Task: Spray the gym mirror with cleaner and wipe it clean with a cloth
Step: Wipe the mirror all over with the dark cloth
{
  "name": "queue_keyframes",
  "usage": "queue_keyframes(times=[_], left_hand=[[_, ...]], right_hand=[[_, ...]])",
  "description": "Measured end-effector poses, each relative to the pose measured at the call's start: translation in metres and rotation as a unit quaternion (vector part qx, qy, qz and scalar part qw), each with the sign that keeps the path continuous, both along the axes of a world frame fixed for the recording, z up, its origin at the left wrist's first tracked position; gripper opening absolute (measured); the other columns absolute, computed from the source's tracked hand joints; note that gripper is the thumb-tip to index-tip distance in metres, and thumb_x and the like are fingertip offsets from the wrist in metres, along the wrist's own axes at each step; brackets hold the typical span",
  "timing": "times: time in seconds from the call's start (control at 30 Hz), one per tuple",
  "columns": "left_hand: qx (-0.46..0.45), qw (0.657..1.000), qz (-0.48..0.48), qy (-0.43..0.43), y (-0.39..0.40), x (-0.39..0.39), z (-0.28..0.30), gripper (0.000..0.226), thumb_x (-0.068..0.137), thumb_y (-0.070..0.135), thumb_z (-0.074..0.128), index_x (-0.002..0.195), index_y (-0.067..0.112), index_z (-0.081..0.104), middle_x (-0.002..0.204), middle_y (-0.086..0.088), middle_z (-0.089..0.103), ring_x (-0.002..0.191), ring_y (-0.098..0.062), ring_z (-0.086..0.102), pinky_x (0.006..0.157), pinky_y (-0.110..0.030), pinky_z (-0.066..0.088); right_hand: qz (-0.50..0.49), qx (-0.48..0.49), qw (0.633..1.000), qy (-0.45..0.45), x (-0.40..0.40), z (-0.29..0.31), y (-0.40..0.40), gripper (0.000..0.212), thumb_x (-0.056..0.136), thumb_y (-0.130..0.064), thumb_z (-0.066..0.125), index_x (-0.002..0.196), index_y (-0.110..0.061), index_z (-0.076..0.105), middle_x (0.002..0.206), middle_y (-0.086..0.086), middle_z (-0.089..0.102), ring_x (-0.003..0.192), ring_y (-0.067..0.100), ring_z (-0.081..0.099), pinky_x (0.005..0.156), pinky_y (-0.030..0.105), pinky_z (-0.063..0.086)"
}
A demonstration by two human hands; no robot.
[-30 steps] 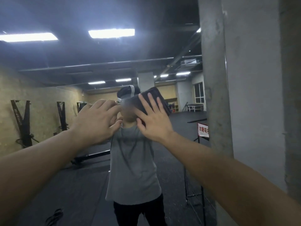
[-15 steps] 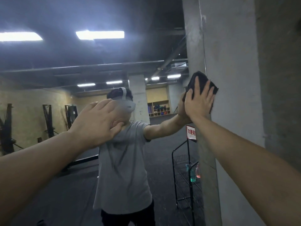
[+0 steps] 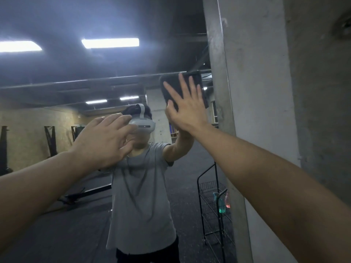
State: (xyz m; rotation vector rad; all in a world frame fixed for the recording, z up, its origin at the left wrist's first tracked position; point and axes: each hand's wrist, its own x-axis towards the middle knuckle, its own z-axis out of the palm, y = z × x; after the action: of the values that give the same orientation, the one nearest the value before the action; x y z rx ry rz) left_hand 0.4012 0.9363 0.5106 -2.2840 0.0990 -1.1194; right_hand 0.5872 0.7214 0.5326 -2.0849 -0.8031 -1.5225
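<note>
The gym mirror [image 3: 76,76] fills the left and middle of the view and reflects me in a grey shirt. My right hand [image 3: 185,109] presses a dark folded cloth [image 3: 171,88] flat against the glass with straight, spread fingers, near the mirror's right edge. My left hand [image 3: 103,139] is raised toward the glass at head height, fingers relaxed and slightly spread, holding nothing. Whether it touches the mirror I cannot tell. A spray bottle [image 3: 221,203] shows in the reflection, low on the right.
A concrete pillar [image 3: 262,111] borders the mirror on the right. A black wire rack [image 3: 210,205] holding bottles shows in the reflection beside it. The reflected room has dark flooring, ceiling lights and wall-mounted gym gear [image 3: 50,141] at left.
My right hand slid the cloth across the mirror from the centre out to the right edge, then back left and slightly higher. My left hand stayed raised and its fingers loosened.
</note>
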Motion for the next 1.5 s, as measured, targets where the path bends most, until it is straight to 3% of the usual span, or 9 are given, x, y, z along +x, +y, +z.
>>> queue_keyframes(times=[0.27, 0.53, 0.63, 0.73, 0.83, 0.93, 1.0, 1.23, 1.5], left_hand=[[0.016, 1.000, -0.022, 0.015, -0.013, 0.008, -0.022, 0.055, 0.094, 0.052, 0.035, 0.135, 0.027, 0.062, 0.147, -0.003, 0.055, 0.139, -0.026, 0.048, 0.112, -0.049, 0.036], [0.007, 0.999, -0.042, 0.021, 0.006, -0.022, -0.024, 0.055, 0.093, 0.051, 0.033, 0.127, 0.025, 0.066, 0.143, -0.005, 0.058, 0.132, -0.028, 0.053, 0.105, -0.050, 0.043], [-0.002, 0.999, -0.031, 0.015, 0.028, -0.040, -0.025, 0.052, 0.093, 0.050, 0.036, 0.129, 0.025, 0.065, 0.144, -0.003, 0.057, 0.133, -0.027, 0.052, 0.104, -0.049, 0.044], [-0.006, 1.000, -0.013, 0.022, 0.047, -0.055, -0.024, 0.053, 0.094, 0.052, 0.038, 0.134, 0.028, 0.061, 0.148, 0.001, 0.053, 0.136, -0.024, 0.048, 0.105, -0.047, 0.041], [-0.006, 1.000, -0.013, 0.024, 0.055, -0.064, -0.024, 0.055, 0.093, 0.053, 0.037, 0.136, 0.027, 0.060, 0.148, -0.001, 0.052, 0.137, -0.025, 0.047, 0.106, -0.047, 0.039], [-0.009, 0.999, -0.017, 0.027, 0.052, -0.063, -0.029, 0.058, 0.092, 0.053, 0.035, 0.137, 0.026, 0.059, 0.149, -0.002, 0.052, 0.137, -0.026, 0.047, 0.107, -0.048, 0.039], [-0.004, 0.999, -0.031, 0.022, 0.045, -0.057, -0.034, 0.054, 0.092, 0.051, 0.037, 0.131, 0.024, 0.063, 0.144, -0.002, 0.056, 0.133, -0.026, 0.051, 0.104, -0.048, 0.040], [0.011, 0.998, -0.056, -0.002, 0.016, -0.026, -0.042, 0.044, 0.093, 0.046, 0.046, 0.124, 0.022, 0.066, 0.138, -0.002, 0.059, 0.127, -0.022, 0.050, 0.101, -0.040, 0.035], [0.017, 0.998, -0.044, 0.050, -0.013, -0.011, -0.049, 0.054, 0.093, 0.053, 0.035, 0.134, 0.027, 0.060, 0.148, 0.000, 0.052, 0.136, -0.022, 0.046, 0.107, -0.045, 0.039]], right_hand=[[-0.037, 0.146, 0.987, 0.060, 0.022, -0.039, -0.026, 0.062, 0.101, -0.048, 0.027, 0.162, -0.040, 0.017, 0.172, 0.010, 0.006, 0.158, 0.035, 0.000, 0.128, 0.051, -0.001], [-0.088, 0.229, 0.956, 0.160, 0.008, -0.107, -0.002, 0.062, 0.102, -0.047, 0.014, 0.163, -0.036, 0.009, 0.171, 0.016, 0.007, 0.156, 0.041, 0.005, 0.126, 0.059, 0.005], [-0.066, 0.165, 0.976, 0.122, -0.031, -0.124, 0.050, 0.061, 0.103, -0.044, 0.020, 0.162, -0.038, 0.005, 0.171, 0.016, 0.003, 0.156, 0.042, 0.000, 0.125, 0.061, 0.004], [-0.008, 0.036, 0.998, 0.049, -0.071, -0.136, 0.106, 0.061, 0.103, -0.043, 0.031, 0.163, -0.039, 0.016, 0.171, 0.014, -0.003, 0.156, 0.040, -0.010, 0.125, 0.060, -0.003], [0.047, -0.099, 0.993, -0.038, -0.095, -0.148, 0.141, 0.055, 0.101, -0.040, 0.044, 0.156, -0.039, 0.037, 0.171, 0.010, 0.010, 0.157, 0.040, 0.000, 0.126, 0.058, -0.001], [0.080, -0.129, 0.985, -0.086, -0.088, -0.144, 0.133, 0.050, 0.099, -0.038, 0.056, 0.149, -0.037, 0.050, 0.168, 0.007, 0.025, 0.156, 0.037, 0.013, 0.128, 0.052, 0.004], [0.066, -0.127, 0.986, -0.085, -0.072, -0.134, 0.108, 0.053, 0.100, -0.042, 0.052, 0.153, -0.040, 0.044, 0.169, 0.005, 0.024, 0.157, 0.035, 0.013, 0.128, 0.052, 0.006], [-0.059, 0.040, 0.993, 0.090, 0.003, -0.096, -0.013, 0.059, 0.104, -0.057, 0.023, 0.159, -0.050, 0.004, 0.172, 0.002, -0.010, 0.157, 0.031, -0.010, 0.127, 0.054, -0.001], [-0.088, 0.227, 0.955, 0.170, 0.041, -0.132, -0.058, 0.062, 0.104, -0.051, 0.014, 0.164, -0.035, 0.011, 0.171, 0.015, 0.003, 0.157, 0.039, 0.003, 0.127, 0.057, 0.006]])
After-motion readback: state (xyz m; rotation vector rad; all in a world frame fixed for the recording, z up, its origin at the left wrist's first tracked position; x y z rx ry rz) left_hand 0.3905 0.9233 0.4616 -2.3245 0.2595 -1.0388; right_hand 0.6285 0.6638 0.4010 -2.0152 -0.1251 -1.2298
